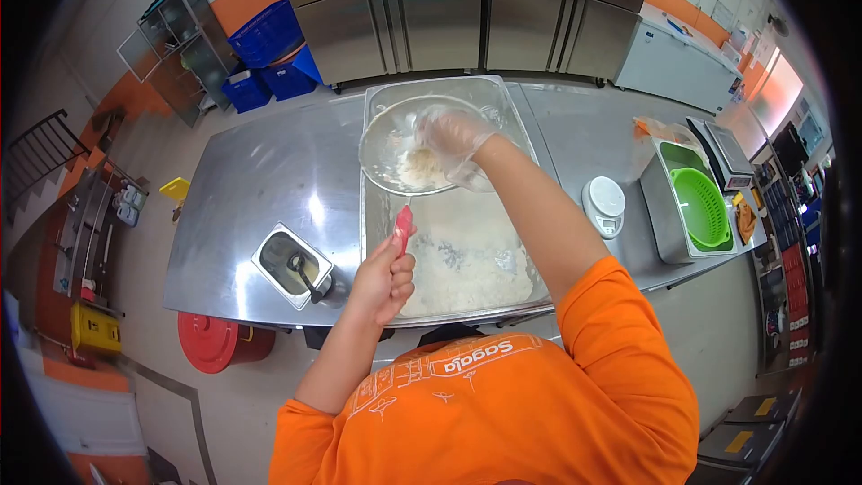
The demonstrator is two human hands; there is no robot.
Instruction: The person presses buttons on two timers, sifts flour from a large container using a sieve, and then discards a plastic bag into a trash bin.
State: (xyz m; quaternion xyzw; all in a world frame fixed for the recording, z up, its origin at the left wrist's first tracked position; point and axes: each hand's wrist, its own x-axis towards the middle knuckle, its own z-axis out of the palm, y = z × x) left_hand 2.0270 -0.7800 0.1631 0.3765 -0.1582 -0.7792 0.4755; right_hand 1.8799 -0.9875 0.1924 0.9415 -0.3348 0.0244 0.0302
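Steel runs under everything we see: a long stainless worktable (260, 180) carrying a large rectangular steel tray (467, 251) with a pale, floury layer spread over its bottom. Over the tray's far end we hold a round clear bowl (395, 139), tilted, with a clump of whitish dough-like mix inside. Our right hand (453, 139), in a thin clear glove, sits at the bowl's rim, fingers curled in against it and partly inside; we cannot tell how tightly they grip. Our left hand (384, 280) is bare, hovering over the tray's near left edge, fingers closed in a fist around a red-handled scraper (404, 226) that points up toward the bowl.

Left of the tray stands a small rectangular steel container (289, 262) with a dark ladle in it. To the right lie a round white kitchen scale (604, 202) and a steel tub holding a green colander (702, 208). A red bucket (211, 341) stands on the floor under the table's near edge.
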